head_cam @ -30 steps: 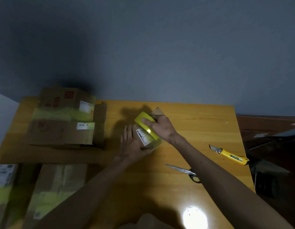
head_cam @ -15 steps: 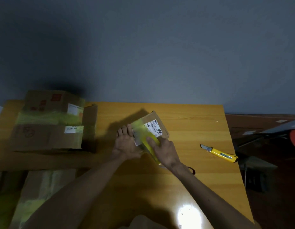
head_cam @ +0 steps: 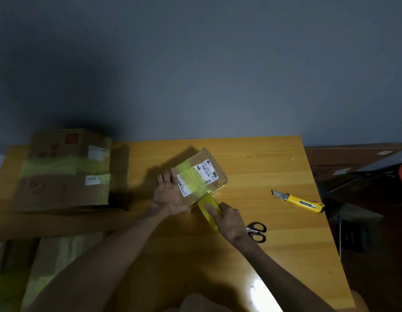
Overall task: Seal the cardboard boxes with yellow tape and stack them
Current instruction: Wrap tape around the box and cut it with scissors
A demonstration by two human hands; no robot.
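Note:
A small cardboard box (head_cam: 214,167) with a white shipping label lies in the middle of the wooden table (head_cam: 252,158). A strip of yellow tape runs across its top, over the label. My left hand (head_cam: 170,194) lies flat against the box's left and near side, fingers straight. My right hand (head_cam: 227,219) grips the yellow tape roll (head_cam: 206,204), which sits just off the box's near edge with the tape still joined to it.
Two taped cardboard boxes (head_cam: 67,170) are stacked at the table's far left. More taped boxes (head_cam: 51,262) lie below the near left edge. Black-handled scissors (head_cam: 257,230) rest just right of my right hand. A yellow utility knife (head_cam: 301,202) lies near the right edge.
My right hand drew the tape roll from the box's far end across its top and off the near edge, laying a yellow strip. The scissors, hidden half a second ago, show again.

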